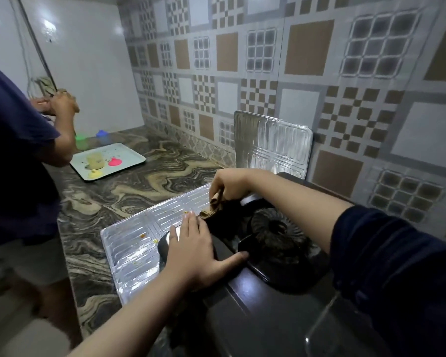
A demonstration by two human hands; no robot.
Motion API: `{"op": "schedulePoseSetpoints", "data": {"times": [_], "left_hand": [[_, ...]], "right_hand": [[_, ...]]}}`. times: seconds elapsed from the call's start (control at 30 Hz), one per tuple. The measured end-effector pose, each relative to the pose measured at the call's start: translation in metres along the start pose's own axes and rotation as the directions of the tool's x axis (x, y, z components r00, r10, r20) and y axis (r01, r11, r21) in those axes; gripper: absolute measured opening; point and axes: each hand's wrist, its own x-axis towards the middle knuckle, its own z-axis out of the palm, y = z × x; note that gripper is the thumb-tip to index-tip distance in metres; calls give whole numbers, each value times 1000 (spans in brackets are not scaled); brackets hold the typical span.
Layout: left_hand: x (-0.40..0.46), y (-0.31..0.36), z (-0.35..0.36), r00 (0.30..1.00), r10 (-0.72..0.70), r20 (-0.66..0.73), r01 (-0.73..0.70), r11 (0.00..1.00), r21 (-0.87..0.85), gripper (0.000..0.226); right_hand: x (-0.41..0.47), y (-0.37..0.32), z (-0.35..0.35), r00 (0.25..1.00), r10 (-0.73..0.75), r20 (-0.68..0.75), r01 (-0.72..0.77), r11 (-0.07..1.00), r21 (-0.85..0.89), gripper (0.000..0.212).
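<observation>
Cloth is clamped in fingers of my right hand against the stove, my left hand rests flat, fingers apart, near it, and crumbs left of them I judge still to wipe.

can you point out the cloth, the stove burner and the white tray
cloth (215, 200): head view, on the rolled brown fold.
stove burner (264, 220): head view, on its dark ribbed ring.
white tray (129, 154): head view, on bare surface near its right edge.
</observation>
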Motion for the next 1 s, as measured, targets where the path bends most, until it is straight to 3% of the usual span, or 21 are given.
{"op": "schedulePoseSetpoints", "data": {"times": [0.2,0.47,0.73,0.9,1.0], "left_hand": [[0,-1,2,1000,-4,17,4,1000,9,155],[-2,0,-1,1000,-4,28,4,1000,11,142],[-3,0,-2,1000,-4,24,3,1000,22,141],[-2,0,-3,1000,-4,27,3,1000,14,151],[-2,0,-2,1000,-4,28,4,1000,3,151]], "right_hand": [[8,-7,-6,996,-7,89,14,997,-82,29],[14,-8,-9,997,30,70,-22,992,-121,31],[-1,47,-20,975,223,8,-219,965,-145,34],[-7,86,-20,941,336,-40,-337,941,-38,44],[-3,85,-19,933,358,-40,-360,932,-33,33]]}}
